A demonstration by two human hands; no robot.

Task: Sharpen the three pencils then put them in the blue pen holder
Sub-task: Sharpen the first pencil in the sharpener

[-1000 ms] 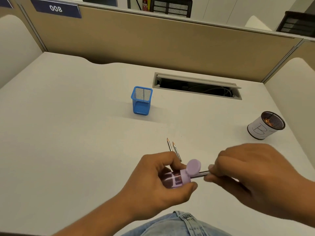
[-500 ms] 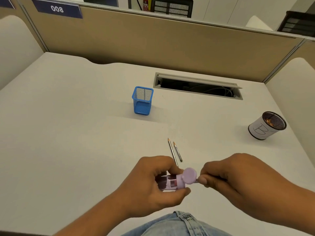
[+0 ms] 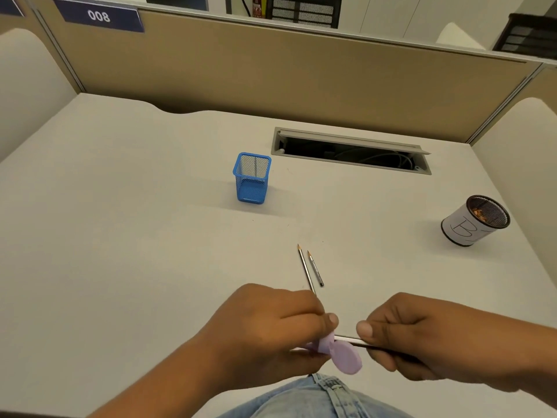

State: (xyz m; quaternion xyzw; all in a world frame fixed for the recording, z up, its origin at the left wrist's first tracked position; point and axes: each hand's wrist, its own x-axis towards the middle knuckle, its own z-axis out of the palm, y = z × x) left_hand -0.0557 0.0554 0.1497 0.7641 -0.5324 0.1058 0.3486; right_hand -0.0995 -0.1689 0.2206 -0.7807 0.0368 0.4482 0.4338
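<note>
Head view: the left hand [image 3: 271,330] is gripping the sharpener [image 3: 340,354] with curled fingers; the right hand [image 3: 422,336] is pinching the pencil [image 3: 352,340] entering it. Keeping it straight and twisting gently should be sparing the lead. The holder [image 3: 251,191] is standing well beyond.

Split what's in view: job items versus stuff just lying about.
Job:
purple sharpener
held pencil
longer loose pencil
shorter loose pencil
blue pen holder

Lying about:
mesh cup marked B
cable hatch
008 sign
</note>
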